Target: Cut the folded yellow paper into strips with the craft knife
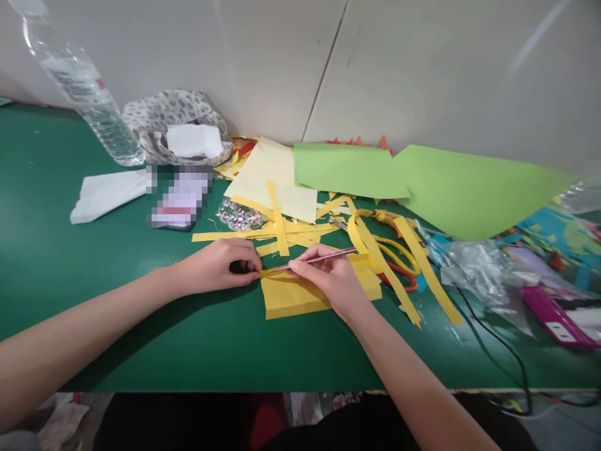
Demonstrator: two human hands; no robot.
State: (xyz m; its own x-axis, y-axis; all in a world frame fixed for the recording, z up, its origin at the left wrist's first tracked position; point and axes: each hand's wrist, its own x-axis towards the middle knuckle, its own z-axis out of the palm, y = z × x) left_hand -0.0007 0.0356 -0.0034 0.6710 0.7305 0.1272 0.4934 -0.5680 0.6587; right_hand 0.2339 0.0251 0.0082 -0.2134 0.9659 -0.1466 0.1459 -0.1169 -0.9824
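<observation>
A folded piece of yellow paper [293, 299] lies on the green table in front of me, its lower edge creased. My left hand [230, 266] pinches the paper's upper left corner between thumb and fingertips. In my right hand [326, 275] is a thin pinkish stick [339, 253], held like a pen. Its tip reaches left along the paper's upper edge, close to my left fingertips; whether it is a pen or another tool I cannot tell. Just beyond both hands lie several loose yellow paper strips [235, 234]. Scissors with yellow and red handles [399, 254] lie right of the paper, partly under strips.
Along the wall are green paper sheets [352, 166], a pale yellow sheet [272, 178], a spotted cloth [173, 103] and a water bottle [89, 94]. A phone [181, 197] lies left. Clear plastic [483, 269], a black cable [498, 338] and a magenta object [554, 316] are right.
</observation>
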